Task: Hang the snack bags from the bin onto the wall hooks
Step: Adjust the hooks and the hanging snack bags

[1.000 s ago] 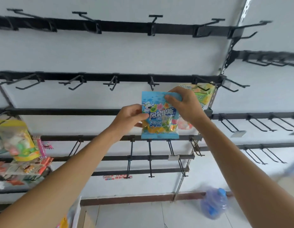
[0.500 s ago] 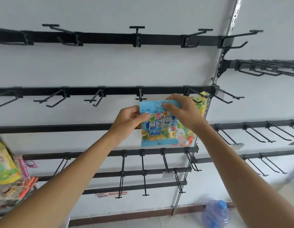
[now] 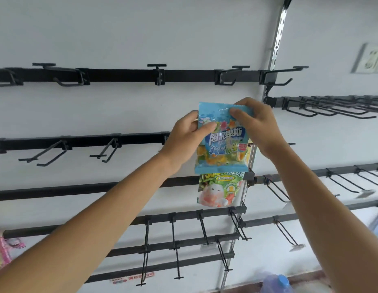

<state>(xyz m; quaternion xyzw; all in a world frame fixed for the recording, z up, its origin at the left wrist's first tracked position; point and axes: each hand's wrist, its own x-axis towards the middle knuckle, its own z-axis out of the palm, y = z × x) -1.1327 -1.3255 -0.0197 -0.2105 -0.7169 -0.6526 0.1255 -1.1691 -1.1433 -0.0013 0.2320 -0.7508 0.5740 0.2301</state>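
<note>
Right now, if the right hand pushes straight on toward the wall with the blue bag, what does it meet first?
Probably the hook hidden behind the blue snack bag on the second black rail, where the green snack bag already hangs. The right hand looks close, but depth is unclear.

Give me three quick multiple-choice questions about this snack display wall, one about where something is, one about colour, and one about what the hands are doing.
1. Where is the green snack bag?
A. Directly below the held bag
B. On the top rail
C. On the floor

2. What is the main colour of the held bag?
A. Red
B. Light blue
C. Black

3. How is that bag held?
A. Hanging free on a hook
B. By one hand only
C. By both hands

Answers: 1 A, it shows just under the blue bag's bottom edge. 2 B, its top and border are light blue. 3 C, the left hand grips its left side and the right hand pinches its top.
</note>
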